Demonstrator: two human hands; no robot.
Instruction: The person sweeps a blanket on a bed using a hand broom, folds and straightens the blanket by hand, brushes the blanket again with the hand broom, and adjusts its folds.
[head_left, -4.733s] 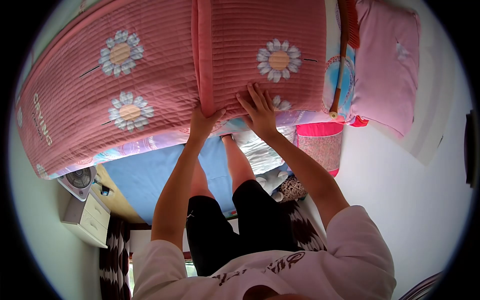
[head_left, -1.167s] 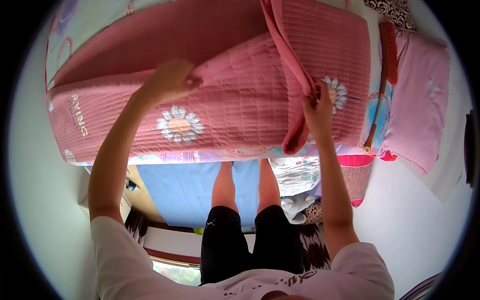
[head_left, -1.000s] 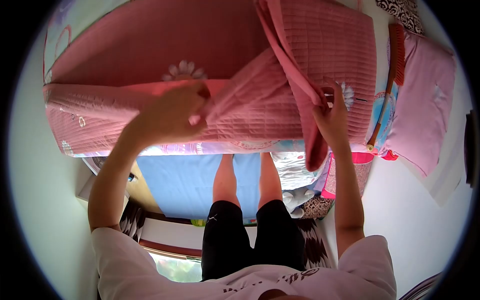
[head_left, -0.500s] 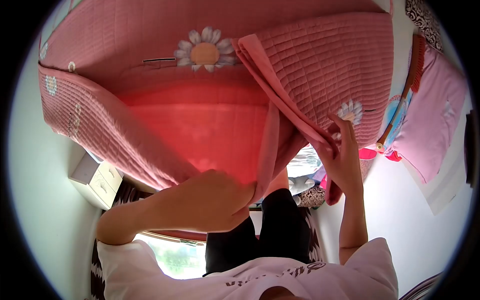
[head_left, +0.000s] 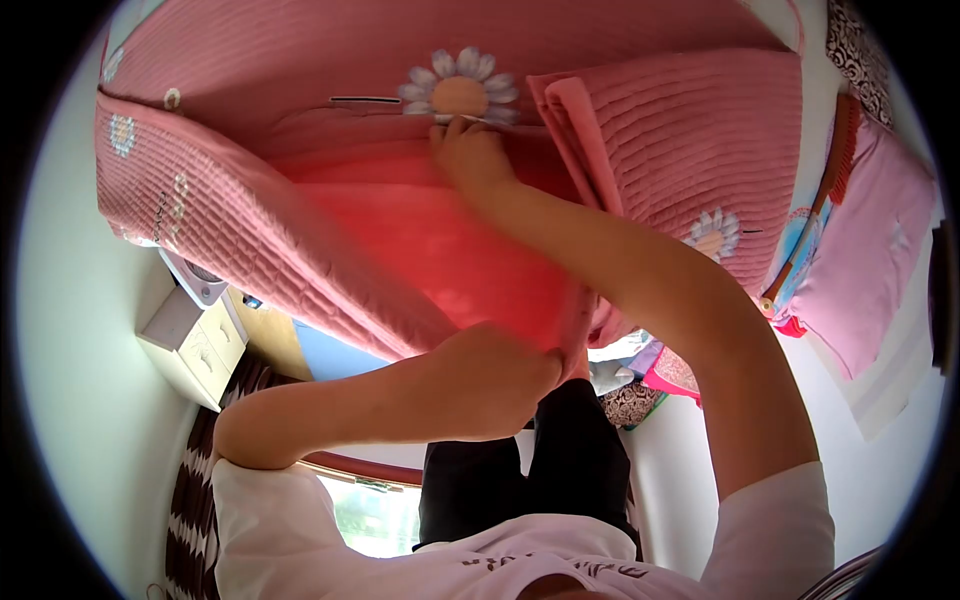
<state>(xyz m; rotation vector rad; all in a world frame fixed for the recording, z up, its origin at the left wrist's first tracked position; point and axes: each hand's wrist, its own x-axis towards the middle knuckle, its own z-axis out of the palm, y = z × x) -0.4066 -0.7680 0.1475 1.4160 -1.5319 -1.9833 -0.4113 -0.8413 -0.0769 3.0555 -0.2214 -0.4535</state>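
Note:
A pink quilted cover [head_left: 700,140] with daisy prints lies over the bed, its front part lifted so that the smooth, bright underside shows. My left hand [head_left: 500,378] is closed on the cover's edge, close to my body and above my thighs. Farther in, my right hand [head_left: 474,158] reaches over the opening with bent fingers on the cloth just below the central daisy. Whether those fingers pinch the cloth is hard to make out. Beside my right forearm, a thick folded strip of the cover runs down toward the front edge.
At the right lie a brush [head_left: 822,205] with a long wooden handle and a pink pillow [head_left: 868,240]. A patterned dark cushion [head_left: 858,60] is at the upper right. White drawers [head_left: 205,350] and a fan [head_left: 197,278] stand at the lower left. A wall borders the right.
My right hand has left the folded strip at the right and moved left and inward to the central daisy. My left hand has pulled the cover's edge toward my body, opening up the underside.

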